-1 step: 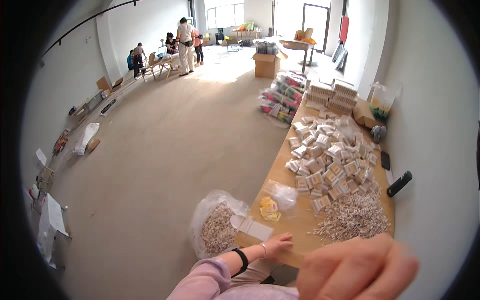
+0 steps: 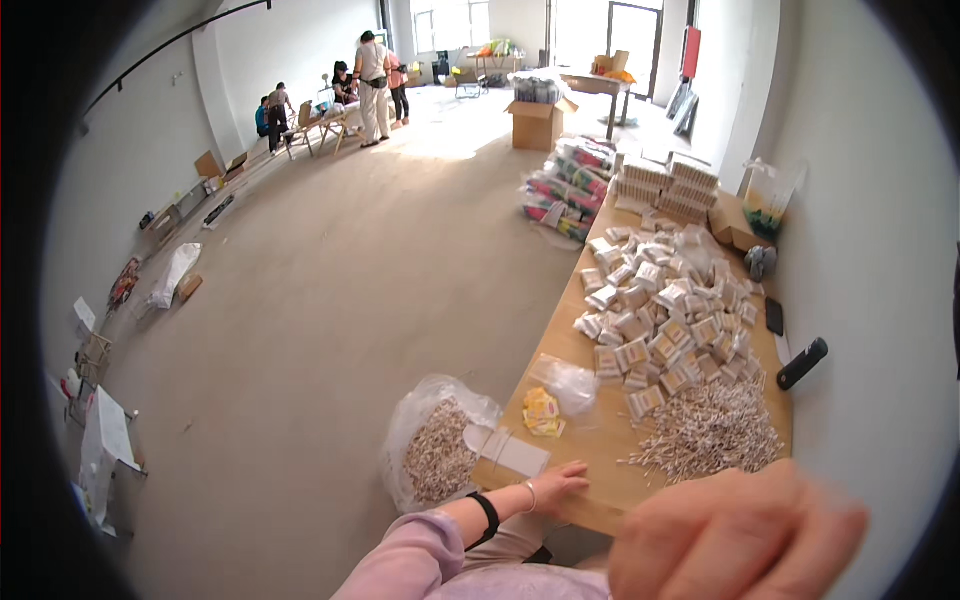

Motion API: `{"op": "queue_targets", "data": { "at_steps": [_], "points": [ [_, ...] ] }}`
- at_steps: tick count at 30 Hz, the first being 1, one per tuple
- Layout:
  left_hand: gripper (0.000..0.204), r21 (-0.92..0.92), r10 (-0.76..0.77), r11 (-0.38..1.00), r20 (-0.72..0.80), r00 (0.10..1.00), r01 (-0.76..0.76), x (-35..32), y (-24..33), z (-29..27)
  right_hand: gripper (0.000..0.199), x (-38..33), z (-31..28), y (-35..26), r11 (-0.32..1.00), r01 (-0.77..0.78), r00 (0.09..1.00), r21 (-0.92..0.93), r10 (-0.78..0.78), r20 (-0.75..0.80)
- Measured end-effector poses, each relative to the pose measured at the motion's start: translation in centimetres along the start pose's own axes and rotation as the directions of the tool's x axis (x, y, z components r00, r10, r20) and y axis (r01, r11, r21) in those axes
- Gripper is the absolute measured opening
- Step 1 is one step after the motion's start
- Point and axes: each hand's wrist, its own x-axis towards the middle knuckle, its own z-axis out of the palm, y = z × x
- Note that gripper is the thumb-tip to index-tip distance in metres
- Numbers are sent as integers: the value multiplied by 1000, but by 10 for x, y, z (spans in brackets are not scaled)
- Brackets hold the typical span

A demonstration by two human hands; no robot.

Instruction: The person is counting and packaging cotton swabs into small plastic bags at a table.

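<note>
My left hand lies on the near left edge of the wooden table, fingers stretched out and nothing in it. Just beyond it is a white card with a band across it. My right hand looms large and blurred close to the view, its fingers curled together; whatever it may hold is hidden. Past it lies a loose heap of cotton swabs. Behind that, many small packed bundles of swabs are piled up. Small yellow packets sit beside a clear plastic bag.
A clear sack of loose swabs stands on the floor left of the table. Stacked packs, a phone and a black cylinder line the far and wall side. Several people are across the room.
My right hand has shifted slightly to the right, still curled. The view has moved a little; my left hand stays on the table edge.
</note>
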Motion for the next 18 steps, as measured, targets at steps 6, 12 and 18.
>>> {"op": "queue_targets", "data": {
  "at_steps": [6, 12, 18],
  "points": [
    [87, -54, -132, 988, 162, 978, 142, 2, 49, -42, 10, -16, 18, -32, 986, -147, 974, -84, 129, -186],
    [86, -86, -102, 989, 170, 980, 118, 5, 52, -38, 36, -28, 6, -26, 991, -104, 986, 85, 114, -121],
    [86, -68, -96, 992, 176, 980, 109, 7, 45, -41, 54, -5, -13, -30, 951, -200, 977, 235, 175, 123]
  ]
}}
